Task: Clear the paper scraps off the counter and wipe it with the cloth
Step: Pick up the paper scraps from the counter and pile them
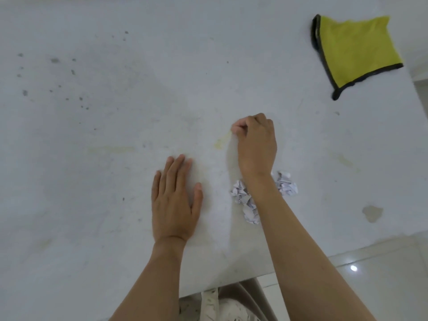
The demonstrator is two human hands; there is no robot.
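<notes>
Left hand (174,200) flat and open on the white counter (92,181), right hand (256,144) fingertips pinched together, contents impossible to tell, crumpled paper scraps (243,200) under the right forearm, yellow cloth (354,52) far right, well apart

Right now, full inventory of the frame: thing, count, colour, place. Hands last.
counter: one, pale grey, fills most of the view
cloth: one, yellow with dark edging, far right of the counter
paper scraps: a few crumpled clumps, white, near edge, partly under the right forearm
stains: several, yellowish streaks and dark specks, scattered over the counter
floor: pale glossy tiles, lower right
left hand: flat, palm down on the counter
right hand: fingers pinched together at the counter; whether it holds anything cannot be told
</notes>
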